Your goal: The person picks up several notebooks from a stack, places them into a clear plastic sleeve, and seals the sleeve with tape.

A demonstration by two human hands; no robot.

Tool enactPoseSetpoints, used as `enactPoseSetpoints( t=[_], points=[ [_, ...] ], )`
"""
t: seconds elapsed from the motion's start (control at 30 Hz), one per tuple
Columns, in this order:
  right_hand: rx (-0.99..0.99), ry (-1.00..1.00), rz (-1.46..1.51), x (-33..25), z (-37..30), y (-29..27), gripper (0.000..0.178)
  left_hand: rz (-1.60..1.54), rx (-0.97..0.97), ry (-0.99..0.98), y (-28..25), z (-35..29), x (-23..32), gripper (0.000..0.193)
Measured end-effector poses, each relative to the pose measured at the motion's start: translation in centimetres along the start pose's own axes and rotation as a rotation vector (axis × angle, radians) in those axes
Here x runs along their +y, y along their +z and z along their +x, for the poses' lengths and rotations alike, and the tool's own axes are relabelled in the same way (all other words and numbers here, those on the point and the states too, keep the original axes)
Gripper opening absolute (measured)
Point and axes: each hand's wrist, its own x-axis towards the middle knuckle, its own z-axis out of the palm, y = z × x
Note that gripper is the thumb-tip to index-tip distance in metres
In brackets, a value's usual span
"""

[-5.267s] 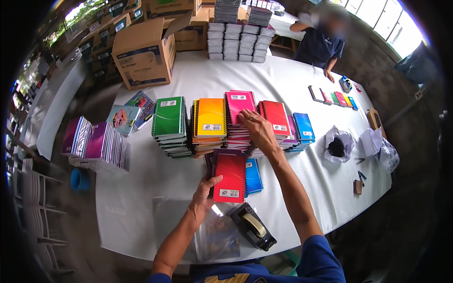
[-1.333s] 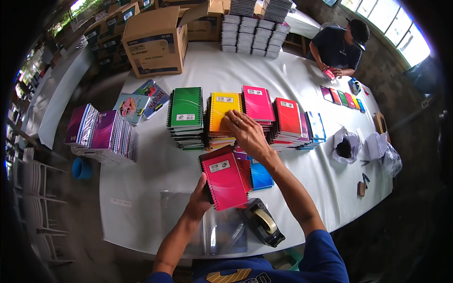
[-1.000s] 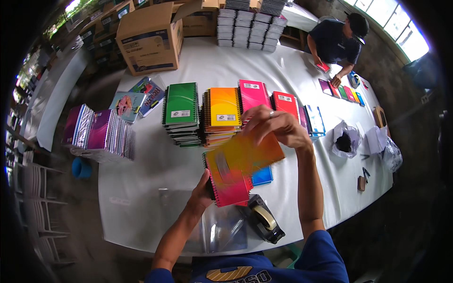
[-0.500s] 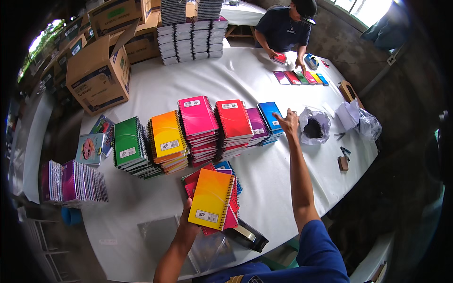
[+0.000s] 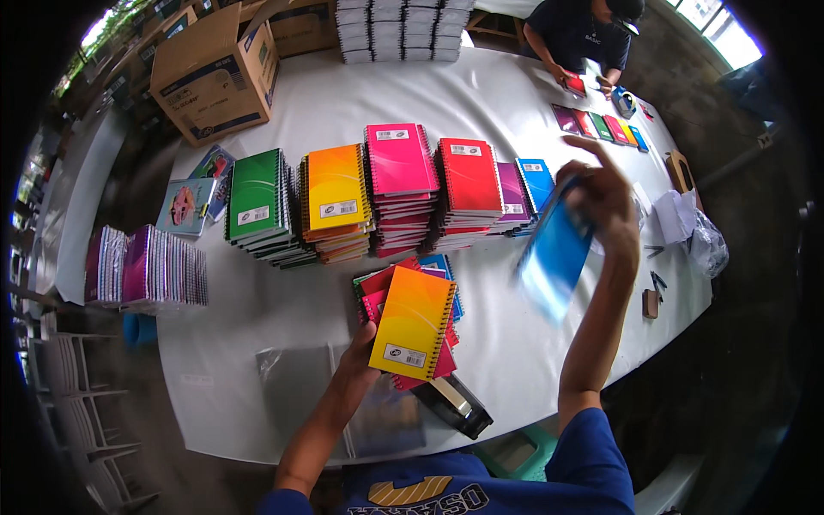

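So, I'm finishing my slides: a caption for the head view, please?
Left hand holds spiral notebooks, yellow on top; right hand holds a blue notebook beside colour-sorted notebook stacks.

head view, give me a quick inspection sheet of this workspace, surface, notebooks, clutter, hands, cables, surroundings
Surface: white-covered table, wrinkled.
Notebooks: row of spiral-bound piles, left to right: green stack, yellow-orange stack, pink stack, red stack, purple stack, blue stack.
Clutter: black tape dispenser, clear plastic sheets, crumpled clear plastic bag.
Hands: left hand holds a yellow-orange spiral notebook atop other fanned notebooks; right hand holds a blurred blue notebook.
Cables: nothing seen.
Surroundings: brown cardboard box and person in dark shirt at the far side.
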Motion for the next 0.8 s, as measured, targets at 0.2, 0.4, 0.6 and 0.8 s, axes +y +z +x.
enactPoseSetpoints(
  t=[0.2, 0.4, 0.6, 0.8],
  points=[
    [-0.571, -0.285, -0.673, -1.8, -2.6, 17.4, 0.067, -0.388, -0.186, 0.009, -5.1, 1.6, -4.6, 0.103],
    [-0.208, 0.475, 0.232, -1.1, -11.7, 18.8, 0.116, -0.242, -0.269, 0.108, -5.7, -3.9, -0.1, 0.111],
    [-0.163, 0.575, 0.621, -2.0, -16.1, 26.6, 0.112, 0.426, -0.239, 0.315, -9.0, -10.7, 5.0, 0.112],
    [-0.186, 0.432, 0.638, 2.2, -21.8, 35.9, 0.081, 0.677, -0.109, 0.513, -16.0, -15.1, 2.2, 0.115]
  ],
)
